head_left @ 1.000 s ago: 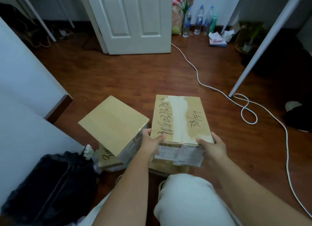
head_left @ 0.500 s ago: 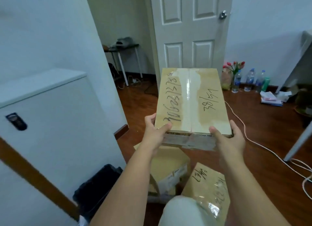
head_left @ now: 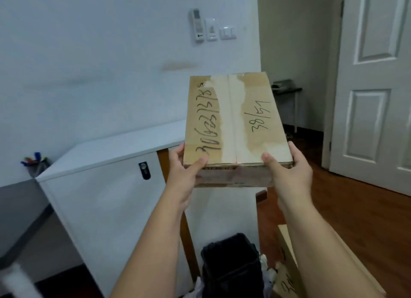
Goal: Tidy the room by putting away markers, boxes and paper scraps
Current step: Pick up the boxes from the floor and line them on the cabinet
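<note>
White walls and a white cabinet [head_left: 106, 155] fill the background, beside a panelled white door [head_left: 375, 86]. Both hands hold a flat brown cardboard box [head_left: 235, 121] with black handwriting in the air above the cabinet's edge: left hand [head_left: 184, 170] and right hand [head_left: 289, 170] clasp its near corners, thumbs on top.

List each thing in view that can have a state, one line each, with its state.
cardboard box: flaps shut, lifted off the floor, held level.
left hand: gripping the box's near left corner.
right hand: gripping the box's near right corner.
door: open.
black bin: open-topped, on the floor.
marker cup: upright, holding markers.
</note>
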The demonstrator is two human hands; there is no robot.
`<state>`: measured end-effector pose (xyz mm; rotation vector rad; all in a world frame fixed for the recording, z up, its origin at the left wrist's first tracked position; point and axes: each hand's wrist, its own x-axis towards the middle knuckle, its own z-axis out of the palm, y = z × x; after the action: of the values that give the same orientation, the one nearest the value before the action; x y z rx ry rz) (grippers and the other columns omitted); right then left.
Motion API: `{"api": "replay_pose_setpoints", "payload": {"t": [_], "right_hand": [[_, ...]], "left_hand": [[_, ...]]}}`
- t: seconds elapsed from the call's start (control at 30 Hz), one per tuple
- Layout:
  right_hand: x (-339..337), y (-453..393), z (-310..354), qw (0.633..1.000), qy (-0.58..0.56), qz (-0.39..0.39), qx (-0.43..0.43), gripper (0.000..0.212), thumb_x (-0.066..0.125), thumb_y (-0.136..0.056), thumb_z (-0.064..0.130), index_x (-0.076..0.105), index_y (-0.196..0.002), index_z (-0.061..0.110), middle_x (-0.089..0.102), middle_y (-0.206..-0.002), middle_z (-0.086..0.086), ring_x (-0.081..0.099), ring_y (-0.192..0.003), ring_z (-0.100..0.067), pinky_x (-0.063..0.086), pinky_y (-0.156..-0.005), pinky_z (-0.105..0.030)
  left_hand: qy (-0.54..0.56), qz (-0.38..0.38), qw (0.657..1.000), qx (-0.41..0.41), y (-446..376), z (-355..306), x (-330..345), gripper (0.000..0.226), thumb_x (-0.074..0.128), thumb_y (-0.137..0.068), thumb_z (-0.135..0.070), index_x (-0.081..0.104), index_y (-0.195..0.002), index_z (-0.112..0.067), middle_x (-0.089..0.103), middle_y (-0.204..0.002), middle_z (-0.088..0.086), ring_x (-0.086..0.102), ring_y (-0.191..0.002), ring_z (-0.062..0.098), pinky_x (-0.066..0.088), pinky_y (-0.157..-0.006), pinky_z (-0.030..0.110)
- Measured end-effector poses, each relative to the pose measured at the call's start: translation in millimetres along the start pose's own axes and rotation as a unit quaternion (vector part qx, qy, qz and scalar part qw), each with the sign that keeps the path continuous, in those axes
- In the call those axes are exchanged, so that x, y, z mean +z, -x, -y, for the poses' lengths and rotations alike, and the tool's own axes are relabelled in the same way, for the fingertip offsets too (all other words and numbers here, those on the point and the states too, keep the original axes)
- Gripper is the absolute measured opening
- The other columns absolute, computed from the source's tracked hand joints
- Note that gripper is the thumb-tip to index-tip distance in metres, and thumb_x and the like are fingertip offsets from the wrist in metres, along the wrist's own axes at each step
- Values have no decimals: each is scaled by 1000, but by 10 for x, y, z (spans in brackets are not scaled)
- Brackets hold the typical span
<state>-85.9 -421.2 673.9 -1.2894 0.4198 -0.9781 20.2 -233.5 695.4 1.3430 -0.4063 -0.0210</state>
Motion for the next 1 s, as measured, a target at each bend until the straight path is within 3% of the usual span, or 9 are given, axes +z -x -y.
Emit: {"api": "replay_pose_setpoints", "payload": {"t": [0.17, 0.4, 0.5, 0.6, 0.67, 0.77, 0.83, 0.9, 1.0], "right_hand": [[1052, 145, 72, 991, -20, 129, -7, 56, 79, -75, 30, 57, -127, 35, 67, -115, 14, 62, -108, -10, 55, -94, -40], [2163, 459, 83, 968, -51, 244, 28, 63, 70, -82, 30, 47, -140, 31, 61, -110, 19, 59, -111, -9, 47, -105, -40], [2499, 492, 65, 953, -51, 298, 24, 65, 67, -85, 23, 42, -143, 33, 60, -127, 11, 55, -121, -10, 45, -107, -42], [2781, 475, 76, 948, -6, 317, -28, 67, 62, -87, 21, 34, -147, 35, 52, -140, 11, 49, -126, -9, 43, -108, -41], [2964, 445, 63, 944, 31, 321, -65, 69, 59, -88, 20, 29, -148, 37, 49, -143, 13, 47, -124, -7, 42, -109, -41], [3266, 428, 0, 941, 36, 324, -88, 71, 59, -89, 18, 23, -147, 39, 51, -140, 12, 48, -120, -5, 42, -107, -39], [3451, 445, -52, 941, 33, 324, -96, 70, 58, -89, 17, 21, -145, 38, 52, -131, 13, 50, -113, -6, 45, -99, -35], [3594, 479, -116, 935, 39, 334, -113, 68, 58, -89, 13, 22, -143, 36, 47, -127, 13, 49, -109, -7, 45, -90, -30], [3804, 519, -274, 923, 75, 352, -136, 59, 57, -88, 9, 33, -138, 26, 40, -137, 4, 46, -119, -11, 42, -93, -24]], "left_hand": [[-30, -104, 993, 37, 19, -499, -866, 66, 70, -86, -14, 31, -138, -25, 51, -133, -3, 56, -118, 18, 56, -85, 47], [-86, -200, 975, 38, 47, -963, -1908, 58, 68, -89, -25, 34, -135, -32, 58, -124, -6, 59, -107, 14, 54, -83, 48], [-141, -202, 969, 34, 35, -1066, -2244, 69, 70, -86, -29, 30, -142, -35, 55, -110, -22, 56, -100, 2, 56, -83, 46], [-200, -204, 957, 51, -40, -1095, -2492, 77, 76, -81, -29, 31, -141, -40, 59, -119, -21, 58, -108, 7, 58, -77, 40], [-223, -225, 946, 70, -149, -1094, -2638, 70, 77, -80, -31, 38, -137, -43, 63, -119, -19, 60, -108, 8, 58, -72, 36], [-253, -312, 909, 109, -374, -1025, -2838, 47, 75, -75, -49, 54, -116, -45, 68, -110, -20, 63, -106, 10, 57, -84, 44], [-287, -368, 874, 135, -514, -919, -2921, 37, 71, -79, -46, 55, -111, -44, 66, -111, -18, 63, -107, 12, 54, -89, 43], [-343, -400, 836, 152, -609, -785, -2946, 54, 71, -81, -36, 46, -129, -38, 56, -128, -9, 56, -117, 17, 51, -93, 40], [-435, -416, 783, 159, -724, -579, -2991, 82, 69, -83, -14, 22, -148, -31, 24, -150, 3, 42, -128, 25, 44, -97, 37]]}}
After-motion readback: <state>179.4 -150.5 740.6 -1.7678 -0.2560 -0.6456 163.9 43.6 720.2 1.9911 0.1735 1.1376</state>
